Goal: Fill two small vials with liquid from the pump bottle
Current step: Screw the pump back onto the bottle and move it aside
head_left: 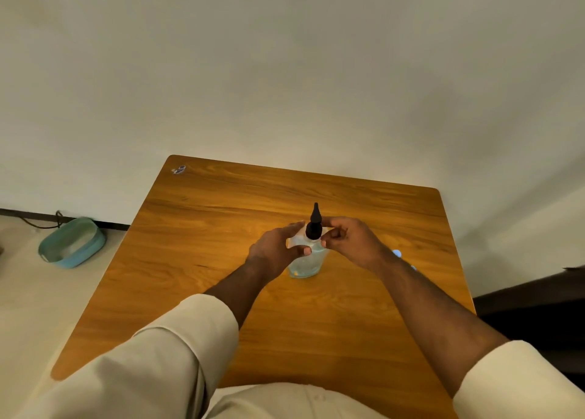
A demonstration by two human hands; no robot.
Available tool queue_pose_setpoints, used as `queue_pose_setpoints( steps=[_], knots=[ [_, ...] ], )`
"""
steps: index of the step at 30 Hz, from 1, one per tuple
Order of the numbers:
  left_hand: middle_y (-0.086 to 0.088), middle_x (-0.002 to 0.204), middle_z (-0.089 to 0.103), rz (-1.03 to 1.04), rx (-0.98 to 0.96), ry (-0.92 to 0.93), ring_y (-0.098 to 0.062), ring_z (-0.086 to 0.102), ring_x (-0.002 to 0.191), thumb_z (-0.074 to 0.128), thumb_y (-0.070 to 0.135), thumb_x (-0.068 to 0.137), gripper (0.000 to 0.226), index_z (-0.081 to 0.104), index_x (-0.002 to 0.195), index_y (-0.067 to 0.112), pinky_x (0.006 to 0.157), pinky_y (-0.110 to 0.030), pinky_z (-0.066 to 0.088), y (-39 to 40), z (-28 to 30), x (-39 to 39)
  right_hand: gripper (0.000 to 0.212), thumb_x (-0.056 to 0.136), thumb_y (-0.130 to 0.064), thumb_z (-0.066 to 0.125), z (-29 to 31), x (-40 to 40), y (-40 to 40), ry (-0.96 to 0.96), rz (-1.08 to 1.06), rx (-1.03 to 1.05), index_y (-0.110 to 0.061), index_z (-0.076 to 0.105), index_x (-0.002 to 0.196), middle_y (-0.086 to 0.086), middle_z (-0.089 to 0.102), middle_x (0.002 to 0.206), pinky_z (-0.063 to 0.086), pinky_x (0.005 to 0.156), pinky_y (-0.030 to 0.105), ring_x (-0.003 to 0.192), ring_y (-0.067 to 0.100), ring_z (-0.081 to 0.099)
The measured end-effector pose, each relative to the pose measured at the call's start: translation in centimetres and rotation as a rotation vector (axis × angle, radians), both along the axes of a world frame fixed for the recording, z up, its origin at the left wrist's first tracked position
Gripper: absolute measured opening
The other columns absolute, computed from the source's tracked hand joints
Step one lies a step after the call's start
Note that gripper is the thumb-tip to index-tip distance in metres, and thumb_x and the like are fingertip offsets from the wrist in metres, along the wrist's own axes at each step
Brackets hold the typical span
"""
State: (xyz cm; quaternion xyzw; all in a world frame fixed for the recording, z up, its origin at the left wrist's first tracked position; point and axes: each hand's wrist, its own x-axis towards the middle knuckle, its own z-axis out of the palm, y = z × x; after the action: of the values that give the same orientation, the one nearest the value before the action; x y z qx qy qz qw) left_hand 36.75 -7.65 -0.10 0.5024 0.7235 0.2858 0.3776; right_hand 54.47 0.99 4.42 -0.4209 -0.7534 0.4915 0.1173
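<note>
While bare wood lies open on every side of it, the clear glass pump bottle with a black nozzle top (308,262) stands upright right of centre on your rounded-corner wooden tabletop (196,260), well clear of the edges. Your left hand (275,254) curls round the bottle's shoulder; your right hand (351,239), fingers bent, pinches its neck beside the black top.
</note>
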Motion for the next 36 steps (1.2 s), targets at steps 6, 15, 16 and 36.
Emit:
queue_pose_setpoints(
  steps=[6,15,16,36],
  knots=[
    [0.010,0.149,0.044,0.006,0.005,-0.028,-0.015,0.038,0.139,0.073,0.043,0.080,0.071,0.042,0.143,0.034,0.110,-0.048,0.038,0.0,0.1,0.0,0.018,0.072,-0.020,0.080,0.2,0.2,-0.2,-0.161,-0.020,0.219,-0.016,0.064,0.064,0.003,0.071,0.101,0.053,0.074,0.034,0.093,0.017,0.065],
    [0.009,0.148,0.045,-0.002,-0.016,0.026,-0.017,0.040,0.138,0.070,0.047,0.080,0.070,0.040,0.143,0.038,0.107,-0.048,0.039,0.0,0.5,-0.2,0.034,0.071,-0.016,0.081,-1.2,-1.2,-1.0,0.057,-0.188,0.087,-0.021,0.072,0.103,-0.006,0.068,0.110,0.047,0.080,0.021,0.099,0.003,0.060],
    [0.010,0.148,0.045,-0.002,-0.012,0.031,-0.016,0.040,0.138,0.070,0.048,0.080,0.070,0.040,0.143,0.038,0.107,-0.048,0.039,0.0,0.4,-0.2,0.023,0.070,-0.018,0.082,-1.4,-0.9,-1.1,0.058,-0.203,0.130,-0.019,0.075,0.092,-0.003,0.071,0.105,0.050,0.077,0.023,0.093,0.001,0.062],
    [0.004,0.147,0.047,-0.009,0.009,-0.002,-0.019,0.041,0.137,0.073,0.042,0.080,0.072,0.040,0.143,0.033,0.108,-0.046,0.041,0.1,0.3,-0.1,0.052,0.074,-0.013,0.078,0.7,-0.6,1.4,-0.064,0.028,0.068,-0.042,0.060,0.115,-0.016,0.058,0.111,0.050,0.070,0.023,0.096,0.005,0.057]
  ],
)
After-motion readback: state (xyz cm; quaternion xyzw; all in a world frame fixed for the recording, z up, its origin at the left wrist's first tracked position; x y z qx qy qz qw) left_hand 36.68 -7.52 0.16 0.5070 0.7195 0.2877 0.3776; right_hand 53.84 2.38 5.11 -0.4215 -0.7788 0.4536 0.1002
